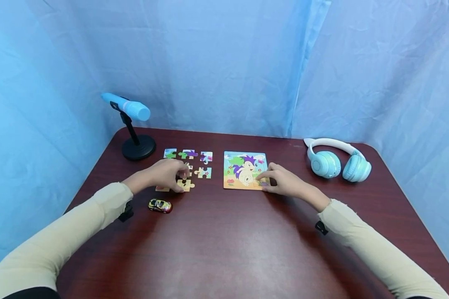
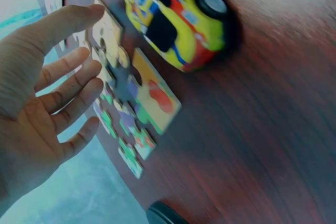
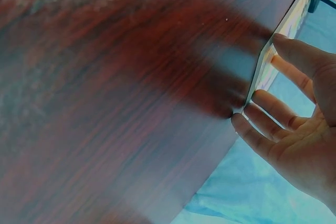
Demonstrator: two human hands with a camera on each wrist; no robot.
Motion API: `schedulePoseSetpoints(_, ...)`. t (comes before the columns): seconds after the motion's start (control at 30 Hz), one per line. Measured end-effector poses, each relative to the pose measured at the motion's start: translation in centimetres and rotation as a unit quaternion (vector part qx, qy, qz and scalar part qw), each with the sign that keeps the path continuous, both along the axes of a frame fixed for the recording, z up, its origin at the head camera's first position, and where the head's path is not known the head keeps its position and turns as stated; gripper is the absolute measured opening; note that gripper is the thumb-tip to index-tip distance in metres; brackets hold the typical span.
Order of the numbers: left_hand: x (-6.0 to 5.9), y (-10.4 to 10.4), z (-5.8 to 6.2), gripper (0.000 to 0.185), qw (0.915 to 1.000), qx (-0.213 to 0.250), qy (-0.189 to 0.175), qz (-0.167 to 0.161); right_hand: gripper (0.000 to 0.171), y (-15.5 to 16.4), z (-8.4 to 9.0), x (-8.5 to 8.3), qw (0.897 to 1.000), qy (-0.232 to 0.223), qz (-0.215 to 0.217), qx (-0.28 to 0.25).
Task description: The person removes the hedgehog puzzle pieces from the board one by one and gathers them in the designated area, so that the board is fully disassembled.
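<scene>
Above a group of loose jigsaw pieces, my left hand (image 1: 169, 173) hovers with thumb and fingers apart. Its thumb is close to a yellow piece (image 1: 186, 185), which lies flat on the table; whether they touch I cannot tell. In the left wrist view the left hand (image 2: 42, 87) shows nothing between its fingers. My right hand (image 1: 282, 181) rests at the right edge of a square puzzle board (image 1: 228, 158) with a purple-haired cartoon animal. One finger reaches over its picture. The right wrist view shows the right hand's fingers (image 3: 257, 132) loosely spread along the board's edge.
A small toy car (image 1: 160, 206) sits in front of the loose pieces. At the back left stands a blue microphone (image 1: 129, 107) on a black stand (image 1: 138, 147). Mint headphones (image 1: 325, 164) lie at the back right. Blue curtains (image 1: 209, 66) border the dark wooden table (image 1: 224, 249).
</scene>
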State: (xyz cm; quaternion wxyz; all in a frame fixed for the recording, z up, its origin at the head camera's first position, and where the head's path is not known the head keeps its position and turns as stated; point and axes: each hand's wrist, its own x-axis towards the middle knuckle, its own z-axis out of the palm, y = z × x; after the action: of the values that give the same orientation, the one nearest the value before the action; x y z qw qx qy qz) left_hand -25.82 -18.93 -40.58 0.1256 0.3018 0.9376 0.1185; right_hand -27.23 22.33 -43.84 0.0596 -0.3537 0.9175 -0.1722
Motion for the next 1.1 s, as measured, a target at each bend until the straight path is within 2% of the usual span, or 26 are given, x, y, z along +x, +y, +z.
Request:
schedulePoseSetpoints(0.3,-0.4,3.9,0.2,0.038,0.9988,0.028,0.000,-0.040,0.032,0.2,0.0,-0.2,1.000,-0.007,0.001,-0.017)
schedulePoseSetpoints(0.7,-1.8,11.5,0.6,0.032,0.9933,0.056,0.025,-0.098,0.044,0.0,0.9,-0.6,0.999,-0.037,-0.025,0.007)
schedulePoseSetpoints(0.9,-2.6,14.9,0.0,0.038,0.9932,0.050,0.015,-0.104,0.048,0.5,0.8,-1.1,0.998,-0.048,-0.034,0.025)
schedulePoseSetpoints(1.1,-3.1,17.2,-1.1,0.044,0.9919,0.025,0.036,-0.119,0.047,0.7,0.7,-1.1,0.999,-0.041,-0.022,0.020)
